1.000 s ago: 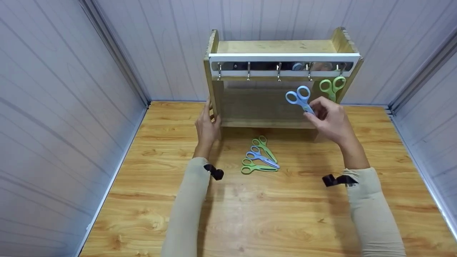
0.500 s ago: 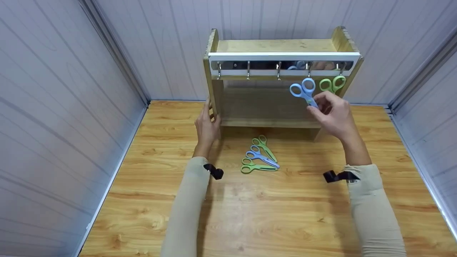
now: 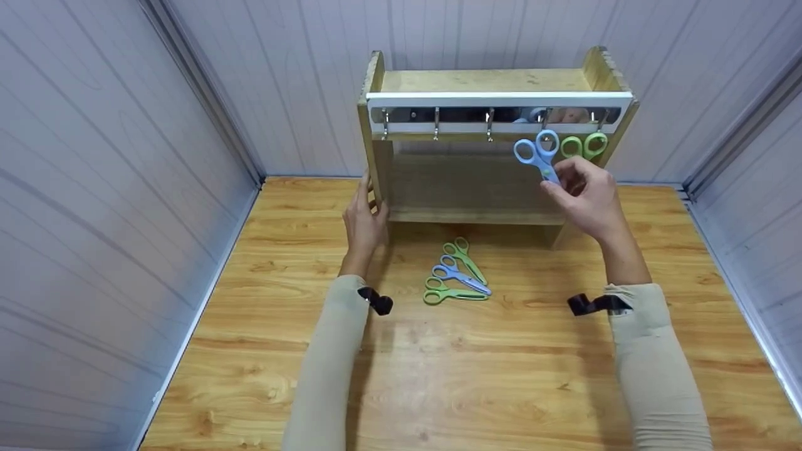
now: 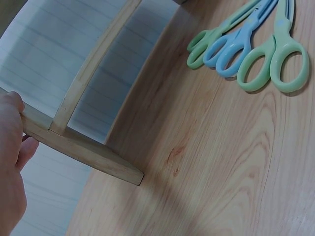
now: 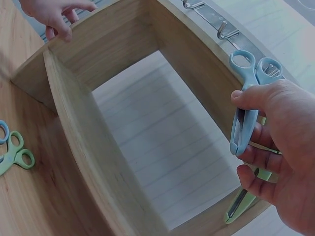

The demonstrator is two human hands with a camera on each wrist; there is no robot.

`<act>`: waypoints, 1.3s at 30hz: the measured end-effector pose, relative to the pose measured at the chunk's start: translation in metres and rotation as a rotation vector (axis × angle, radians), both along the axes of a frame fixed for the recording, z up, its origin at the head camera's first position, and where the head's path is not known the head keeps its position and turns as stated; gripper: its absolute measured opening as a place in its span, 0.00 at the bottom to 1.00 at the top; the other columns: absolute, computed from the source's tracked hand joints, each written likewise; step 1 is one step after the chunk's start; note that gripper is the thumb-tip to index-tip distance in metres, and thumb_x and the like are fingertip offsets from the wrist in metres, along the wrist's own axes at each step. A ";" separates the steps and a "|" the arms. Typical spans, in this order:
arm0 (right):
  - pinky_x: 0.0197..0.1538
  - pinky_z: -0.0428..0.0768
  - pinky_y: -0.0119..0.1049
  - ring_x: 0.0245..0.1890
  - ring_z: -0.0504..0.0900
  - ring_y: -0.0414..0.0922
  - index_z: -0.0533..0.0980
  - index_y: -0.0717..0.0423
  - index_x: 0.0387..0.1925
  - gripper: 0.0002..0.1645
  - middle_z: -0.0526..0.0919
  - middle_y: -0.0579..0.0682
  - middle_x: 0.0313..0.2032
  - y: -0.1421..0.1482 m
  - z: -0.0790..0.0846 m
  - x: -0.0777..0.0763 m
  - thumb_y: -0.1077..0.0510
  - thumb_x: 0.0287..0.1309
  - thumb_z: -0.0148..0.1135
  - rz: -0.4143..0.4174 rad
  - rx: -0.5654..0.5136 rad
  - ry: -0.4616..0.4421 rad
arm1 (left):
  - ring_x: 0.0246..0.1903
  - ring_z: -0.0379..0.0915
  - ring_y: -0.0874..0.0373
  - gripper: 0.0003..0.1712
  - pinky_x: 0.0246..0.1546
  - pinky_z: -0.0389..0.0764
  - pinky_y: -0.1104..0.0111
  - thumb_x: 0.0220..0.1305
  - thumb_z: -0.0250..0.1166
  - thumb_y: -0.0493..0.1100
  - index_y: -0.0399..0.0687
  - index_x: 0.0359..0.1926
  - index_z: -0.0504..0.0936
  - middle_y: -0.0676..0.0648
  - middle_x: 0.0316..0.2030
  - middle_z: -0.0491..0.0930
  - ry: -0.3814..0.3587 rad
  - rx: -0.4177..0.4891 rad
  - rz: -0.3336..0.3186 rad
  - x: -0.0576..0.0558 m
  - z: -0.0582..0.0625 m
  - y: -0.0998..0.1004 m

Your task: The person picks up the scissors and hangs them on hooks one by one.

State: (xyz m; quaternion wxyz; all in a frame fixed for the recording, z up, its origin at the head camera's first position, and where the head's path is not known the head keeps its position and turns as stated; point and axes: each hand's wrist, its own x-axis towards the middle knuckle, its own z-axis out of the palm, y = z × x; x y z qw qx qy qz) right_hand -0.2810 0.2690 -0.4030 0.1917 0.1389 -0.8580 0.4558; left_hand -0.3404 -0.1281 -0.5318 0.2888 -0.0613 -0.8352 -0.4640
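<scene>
My right hand (image 3: 586,197) pinches blue scissors (image 5: 250,88) by the blades, finger loops upward. In the head view one loop overlaps the second hook from the right on the wooden shelf's hook rail (image 3: 463,115). Green scissors (image 3: 584,146) hang from the rightmost hook, their blades (image 5: 238,206) partly behind my right fingers. At the opposite end my left hand (image 3: 364,222) grips the edge of the shelf's side panel (image 4: 98,155), thumb on one face and fingers on the other.
On the wood-grain table (image 3: 463,369), before the wooden shelf (image 3: 463,216), lie green scissors (image 3: 465,260), blue scissors (image 3: 460,275) and another green pair (image 3: 452,292). Three hooks left of the held scissors, including one hook (image 3: 437,124), carry nothing. Pale panel walls (image 3: 301,81) stand behind and beside.
My right hand has raised the blue scissors and moved them slightly right, up to the hook rail. The left hand stays at the side panel.
</scene>
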 end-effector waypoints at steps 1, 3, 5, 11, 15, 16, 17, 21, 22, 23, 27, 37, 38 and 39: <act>0.35 0.76 0.19 0.30 0.77 0.31 0.84 0.67 0.48 0.11 0.79 0.32 0.31 0.000 0.000 0.000 0.63 0.71 0.76 0.002 0.000 0.000 | 0.68 0.86 0.35 0.40 0.60 0.95 0.51 0.74 0.69 0.30 0.42 0.84 0.70 0.31 0.71 0.83 -0.001 0.003 0.000 0.000 0.000 0.000; 0.35 0.76 0.19 0.30 0.77 0.31 0.84 0.68 0.48 0.12 0.79 0.32 0.31 -0.001 -0.002 0.000 0.63 0.71 0.76 0.003 0.001 0.002 | 0.68 0.86 0.36 0.40 0.60 0.95 0.51 0.74 0.69 0.30 0.42 0.83 0.71 0.32 0.71 0.83 0.000 0.005 0.002 0.000 0.000 0.000; 0.35 0.76 0.18 0.31 0.77 0.31 0.84 0.68 0.48 0.12 0.79 0.32 0.32 -0.001 -0.003 -0.001 0.63 0.71 0.76 0.002 0.003 0.003 | 0.68 0.86 0.36 0.40 0.60 0.96 0.51 0.74 0.69 0.29 0.42 0.83 0.71 0.32 0.71 0.83 0.002 0.004 0.003 0.000 -0.001 0.000; 0.35 0.76 0.18 0.30 0.77 0.31 0.84 0.68 0.48 0.12 0.79 0.32 0.31 -0.001 -0.008 -0.003 0.64 0.70 0.77 -0.008 -0.025 -0.015 | 0.68 0.87 0.36 0.39 0.60 0.96 0.51 0.75 0.69 0.30 0.41 0.83 0.70 0.31 0.70 0.84 0.008 -0.004 -0.003 0.000 -0.001 0.000; 0.34 0.76 0.18 0.29 0.77 0.30 0.84 0.68 0.48 0.12 0.79 0.32 0.30 0.000 -0.012 -0.003 0.65 0.70 0.77 -0.009 -0.037 -0.021 | 0.67 0.87 0.36 0.37 0.58 0.96 0.52 0.76 0.69 0.31 0.41 0.83 0.71 0.31 0.69 0.85 0.022 -0.014 -0.003 0.000 -0.001 0.000; 0.33 0.76 0.18 0.28 0.77 0.30 0.85 0.68 0.48 0.12 0.79 0.32 0.30 0.000 -0.013 -0.004 0.65 0.70 0.77 -0.007 -0.040 -0.019 | 0.67 0.88 0.35 0.37 0.58 0.96 0.52 0.77 0.69 0.32 0.41 0.82 0.71 0.31 0.68 0.85 0.025 -0.017 -0.003 0.000 -0.001 0.000; 0.33 0.76 0.17 0.28 0.77 0.30 0.85 0.68 0.49 0.12 0.79 0.32 0.30 0.000 -0.013 -0.003 0.64 0.70 0.77 -0.006 -0.038 -0.016 | 0.66 0.88 0.35 0.37 0.58 0.96 0.52 0.77 0.69 0.32 0.41 0.82 0.71 0.30 0.67 0.85 0.027 -0.019 -0.001 0.000 -0.001 0.000; 0.33 0.76 0.18 0.29 0.77 0.30 0.84 0.68 0.48 0.11 0.79 0.32 0.30 -0.002 -0.015 -0.003 0.64 0.71 0.76 0.002 -0.051 -0.013 | 0.66 0.88 0.35 0.37 0.58 0.96 0.52 0.76 0.69 0.32 0.40 0.82 0.71 0.29 0.66 0.86 0.026 -0.029 0.009 -0.001 -0.001 0.000; 0.33 0.77 0.18 0.29 0.77 0.30 0.84 0.68 0.48 0.11 0.79 0.32 0.30 -0.003 -0.015 -0.003 0.64 0.71 0.76 0.003 -0.055 -0.014 | 0.66 0.88 0.35 0.37 0.58 0.96 0.52 0.76 0.69 0.32 0.41 0.83 0.71 0.29 0.66 0.86 0.024 -0.030 0.009 -0.001 -0.001 0.001; 0.33 0.77 0.18 0.29 0.77 0.30 0.84 0.68 0.48 0.11 0.79 0.32 0.30 -0.003 -0.016 -0.003 0.64 0.70 0.76 0.002 -0.062 -0.015 | 0.66 0.88 0.35 0.37 0.58 0.96 0.52 0.76 0.69 0.32 0.41 0.83 0.71 0.29 0.66 0.85 0.023 -0.031 0.011 -0.001 -0.002 0.001; 0.34 0.77 0.19 0.29 0.77 0.31 0.84 0.68 0.49 0.11 0.79 0.33 0.31 -0.005 -0.019 -0.003 0.65 0.71 0.76 0.005 -0.077 -0.026 | 0.67 0.87 0.35 0.37 0.59 0.96 0.52 0.76 0.69 0.32 0.41 0.82 0.72 0.30 0.67 0.85 0.022 -0.025 0.009 -0.001 -0.002 0.000; 0.35 0.78 0.20 0.31 0.77 0.33 0.85 0.66 0.52 0.12 0.80 0.38 0.34 -0.007 -0.026 -0.002 0.62 0.74 0.74 0.004 -0.043 -0.064 | 0.66 0.88 0.34 0.37 0.58 0.96 0.51 0.75 0.70 0.31 0.41 0.82 0.72 0.29 0.66 0.86 0.042 -0.026 0.013 0.000 -0.002 0.000; 0.35 0.78 0.19 0.31 0.77 0.33 0.84 0.66 0.52 0.13 0.79 0.38 0.34 -0.007 -0.027 -0.002 0.61 0.74 0.74 0.004 -0.039 -0.065 | 0.66 0.88 0.34 0.37 0.58 0.96 0.51 0.75 0.70 0.31 0.40 0.82 0.72 0.29 0.66 0.86 0.045 -0.026 0.012 0.000 -0.002 0.000; 0.35 0.77 0.19 0.31 0.77 0.33 0.84 0.67 0.52 0.13 0.79 0.38 0.34 -0.007 -0.027 -0.002 0.61 0.74 0.74 0.004 -0.036 -0.066 | 0.66 0.88 0.34 0.37 0.58 0.96 0.51 0.75 0.69 0.31 0.40 0.82 0.72 0.29 0.66 0.86 0.048 -0.026 0.012 0.000 -0.002 0.000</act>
